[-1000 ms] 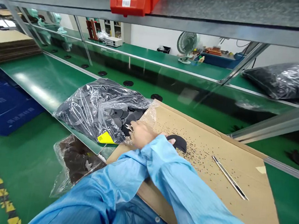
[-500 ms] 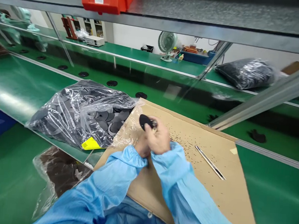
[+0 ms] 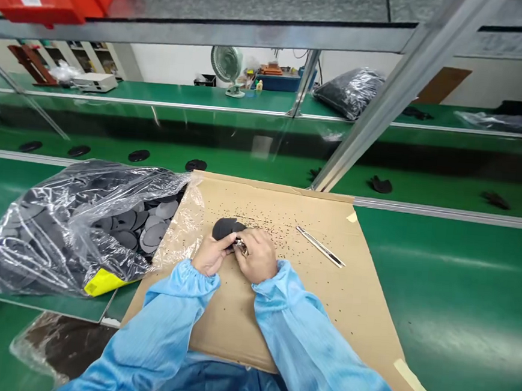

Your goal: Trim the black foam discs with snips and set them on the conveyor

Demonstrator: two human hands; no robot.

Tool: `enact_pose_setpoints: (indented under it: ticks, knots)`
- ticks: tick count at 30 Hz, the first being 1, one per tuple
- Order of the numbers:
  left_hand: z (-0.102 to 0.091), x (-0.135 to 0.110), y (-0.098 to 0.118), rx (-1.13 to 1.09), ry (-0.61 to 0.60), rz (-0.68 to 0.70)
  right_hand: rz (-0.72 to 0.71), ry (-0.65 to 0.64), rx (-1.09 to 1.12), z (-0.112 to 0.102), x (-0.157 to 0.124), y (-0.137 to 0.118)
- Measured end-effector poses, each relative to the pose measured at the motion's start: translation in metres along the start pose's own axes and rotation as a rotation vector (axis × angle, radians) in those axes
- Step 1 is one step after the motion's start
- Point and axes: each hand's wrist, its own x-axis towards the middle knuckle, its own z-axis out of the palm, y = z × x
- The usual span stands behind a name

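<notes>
Black disc [image 3: 226,226] sits between the two hands, over the cardboard sheet [image 3: 314,326] on the green counter [image 3: 452,295]. The left hand [image 3: 211,253] grips its near edge, thumb along the upper face. The right hand [image 3: 257,255] is closed around a small metal tool [image 3: 241,246], which meets the disc at its near right side (the fingers hide most of the tool, so its kind cannot be told). Both hands are close together, fingertips nearly meeting at the disc.

Dark specks [image 3: 280,236] lie scattered over the cardboard, thickest just beyond and to the right of the right hand. A slim cutter [image 3: 320,246] lies slantwise to the right of the specks. Left of the cardboard rests a clear plastic bag [image 3: 13,242], its mouth open toward the hands, with many grey discs [image 3: 152,235] showing inside; a yellow label [image 3: 103,282] is at its near edge. Behind the cardboard, dark round pieces [image 3: 138,156] lie spaced in a row on a green strip.
</notes>
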Motion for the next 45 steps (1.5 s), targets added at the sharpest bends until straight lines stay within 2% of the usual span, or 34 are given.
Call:
enact_pose_setpoints:
  ticks: [3, 7, 8, 13, 17, 24, 30, 45]
  knots:
    - [-0.004, 0.003, 0.001, 0.012, 0.032, 0.032, -0.016, -0.026, 0.140, -0.007, -0.001, -0.001]
    - [-0.003, 0.004, 0.001, 0.020, 0.071, 0.067, 0.174, 0.193, 0.098, -0.014, -0.001, 0.000]
    - [-0.002, 0.004, 0.001, 0.021, 0.070, 0.079, 0.218, 0.210, 0.093, -0.015, -0.001, 0.001]
    - [0.000, 0.000, -0.001, 0.055, 0.003, 0.083, 0.306, 0.084, 0.328, -0.018, 0.000, 0.004]
    - [0.000, -0.002, -0.003, 0.105, -0.090, 0.124, 0.411, 0.159, 0.422, -0.017, -0.002, 0.002]
    - [0.002, -0.005, -0.002, 0.119, -0.146, 0.157, 0.384, 0.192, 0.308, -0.009, -0.006, -0.006]
    - [0.004, -0.006, -0.003, 0.105, -0.130, 0.149, 0.450, 0.250, 0.324, -0.005, -0.007, -0.011]
    - [0.003, -0.005, -0.001, 0.085, -0.127, 0.210, 0.378, 0.171, 0.292, -0.009, -0.004, -0.010]
